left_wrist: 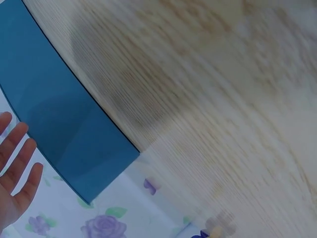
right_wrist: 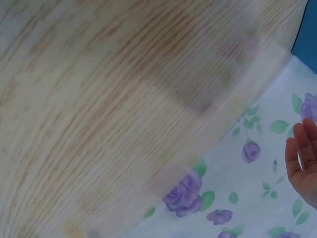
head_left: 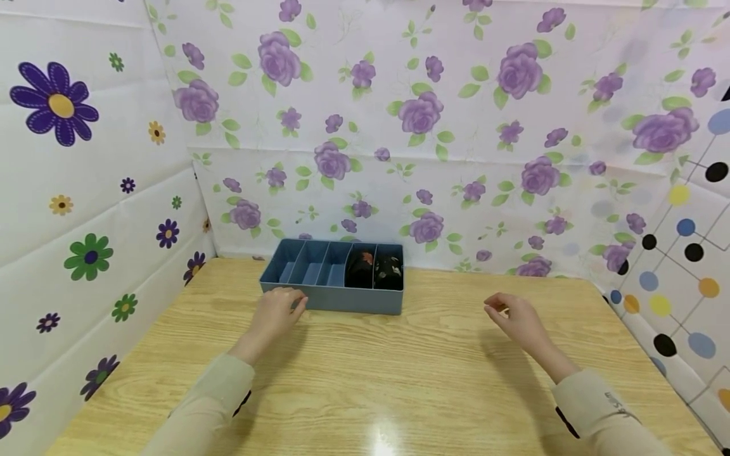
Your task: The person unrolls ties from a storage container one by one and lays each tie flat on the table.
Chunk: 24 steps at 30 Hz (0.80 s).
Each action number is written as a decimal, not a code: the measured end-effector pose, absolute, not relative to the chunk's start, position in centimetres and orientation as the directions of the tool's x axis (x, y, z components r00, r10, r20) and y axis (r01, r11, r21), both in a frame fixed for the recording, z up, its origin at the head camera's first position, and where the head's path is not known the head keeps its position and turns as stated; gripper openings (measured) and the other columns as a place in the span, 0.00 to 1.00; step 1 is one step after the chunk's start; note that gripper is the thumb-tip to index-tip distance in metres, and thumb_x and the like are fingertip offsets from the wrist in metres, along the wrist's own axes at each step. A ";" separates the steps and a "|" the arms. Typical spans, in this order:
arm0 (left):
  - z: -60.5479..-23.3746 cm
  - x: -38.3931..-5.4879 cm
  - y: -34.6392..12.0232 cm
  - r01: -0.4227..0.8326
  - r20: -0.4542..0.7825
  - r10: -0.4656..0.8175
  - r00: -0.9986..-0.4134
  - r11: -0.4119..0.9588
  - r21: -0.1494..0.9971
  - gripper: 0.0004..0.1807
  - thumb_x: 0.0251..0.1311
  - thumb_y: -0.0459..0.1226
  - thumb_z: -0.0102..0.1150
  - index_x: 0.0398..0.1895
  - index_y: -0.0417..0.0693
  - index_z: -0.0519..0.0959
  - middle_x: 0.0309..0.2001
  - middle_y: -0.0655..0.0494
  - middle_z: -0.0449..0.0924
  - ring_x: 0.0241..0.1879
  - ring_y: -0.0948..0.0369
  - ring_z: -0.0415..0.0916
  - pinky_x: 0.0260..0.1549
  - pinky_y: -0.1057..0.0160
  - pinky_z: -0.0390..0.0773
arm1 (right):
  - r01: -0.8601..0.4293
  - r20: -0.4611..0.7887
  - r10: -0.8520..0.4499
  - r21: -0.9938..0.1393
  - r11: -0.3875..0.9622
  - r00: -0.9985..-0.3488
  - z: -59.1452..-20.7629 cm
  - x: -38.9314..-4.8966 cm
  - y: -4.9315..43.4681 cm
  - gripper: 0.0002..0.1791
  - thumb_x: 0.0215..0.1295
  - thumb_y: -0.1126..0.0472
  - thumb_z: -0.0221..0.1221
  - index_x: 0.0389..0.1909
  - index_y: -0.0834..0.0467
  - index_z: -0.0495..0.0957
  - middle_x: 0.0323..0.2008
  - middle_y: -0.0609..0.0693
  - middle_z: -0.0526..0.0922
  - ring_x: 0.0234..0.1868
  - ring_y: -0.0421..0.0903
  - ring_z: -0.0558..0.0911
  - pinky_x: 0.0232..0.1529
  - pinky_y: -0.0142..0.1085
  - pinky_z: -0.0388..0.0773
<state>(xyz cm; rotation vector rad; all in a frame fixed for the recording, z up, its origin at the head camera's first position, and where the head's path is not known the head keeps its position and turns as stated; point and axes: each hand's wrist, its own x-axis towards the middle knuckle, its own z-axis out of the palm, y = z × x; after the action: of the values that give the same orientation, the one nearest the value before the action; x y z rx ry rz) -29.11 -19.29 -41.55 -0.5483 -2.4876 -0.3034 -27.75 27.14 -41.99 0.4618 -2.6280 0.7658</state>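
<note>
A blue-grey divided storage box (head_left: pixel 342 299) stands at the back of the table, left of the middle. Its two rightmost compartments hold rolled black fabric items, one with a red figure (head_left: pixel 360 269) and one with pale marks (head_left: pixel 389 272). The three compartments to their left show bare floors. My left hand (head_left: pixel 278 309) is at the box's front left, overlapping its front wall in the head view; its fingers are loosely bent with nothing in them. Over the table's right side my right hand (head_left: pixel 518 318) hovers, fingers loosely curled and holding nothing, well apart from the box.
The wood-grain table (head_left: pixel 365 373) reaches back to a wall covering with purple roses (head_left: pixel 422 114). A flower-patterned sheet (head_left: pixel 85 253) borders the left side, and a dotted sheet (head_left: pixel 684 272) the right.
</note>
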 end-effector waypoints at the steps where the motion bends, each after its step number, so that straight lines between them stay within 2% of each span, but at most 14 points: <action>1: -41.6 -29.1 -19.4 0.443 0.579 0.312 -0.753 0.892 0.095 0.04 0.54 0.34 0.66 0.26 0.41 0.84 0.27 0.48 0.85 0.27 0.51 0.81 0.28 0.54 0.81 | -0.408 0.429 -0.211 -0.444 0.798 -0.878 -42.1 -27.7 26.9 0.07 0.63 0.65 0.59 0.38 0.63 0.81 0.32 0.54 0.84 0.33 0.49 0.81 0.37 0.46 0.79; 12: -41.1 -29.0 -20.0 0.427 0.566 0.295 -0.770 0.897 0.114 0.05 0.56 0.36 0.64 0.31 0.42 0.84 0.31 0.48 0.86 0.32 0.50 0.82 0.32 0.51 0.81 | -0.471 0.424 -0.291 -0.417 0.777 -0.857 -41.7 -27.4 24.7 0.07 0.62 0.64 0.60 0.38 0.62 0.82 0.33 0.52 0.84 0.35 0.48 0.81 0.37 0.47 0.79; 17: -40.7 -29.2 -20.0 0.435 0.579 0.308 -0.755 0.896 0.091 0.05 0.56 0.35 0.63 0.31 0.42 0.84 0.30 0.48 0.85 0.29 0.51 0.81 0.28 0.52 0.81 | -0.485 0.424 -0.306 -0.425 0.764 -0.853 -41.2 -27.5 23.8 0.06 0.62 0.63 0.60 0.39 0.60 0.82 0.34 0.51 0.84 0.36 0.48 0.81 0.39 0.49 0.79; 20: -40.5 -29.4 -20.0 0.441 0.588 0.318 -0.743 0.894 0.074 0.05 0.56 0.35 0.63 0.31 0.42 0.84 0.29 0.49 0.85 0.28 0.51 0.81 0.27 0.53 0.80 | -0.495 0.418 -0.317 -0.437 0.751 -0.851 -40.8 -27.7 23.3 0.06 0.63 0.62 0.60 0.39 0.59 0.82 0.34 0.51 0.84 0.36 0.47 0.81 0.39 0.46 0.80; 24: -40.2 -29.6 -19.8 0.444 0.580 0.335 -0.743 0.895 0.053 0.05 0.57 0.36 0.63 0.34 0.43 0.84 0.32 0.49 0.85 0.31 0.51 0.81 0.30 0.52 0.80 | -0.521 0.392 -0.356 -0.497 0.694 -0.848 -40.4 -28.2 22.8 0.07 0.63 0.63 0.60 0.39 0.59 0.82 0.35 0.51 0.85 0.35 0.45 0.82 0.37 0.38 0.80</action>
<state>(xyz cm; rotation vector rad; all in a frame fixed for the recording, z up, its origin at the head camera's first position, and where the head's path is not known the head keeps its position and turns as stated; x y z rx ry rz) -29.61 -19.83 -40.23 -0.5587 -2.4767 -0.2505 -28.17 22.78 -40.40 0.6980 -2.6400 0.8941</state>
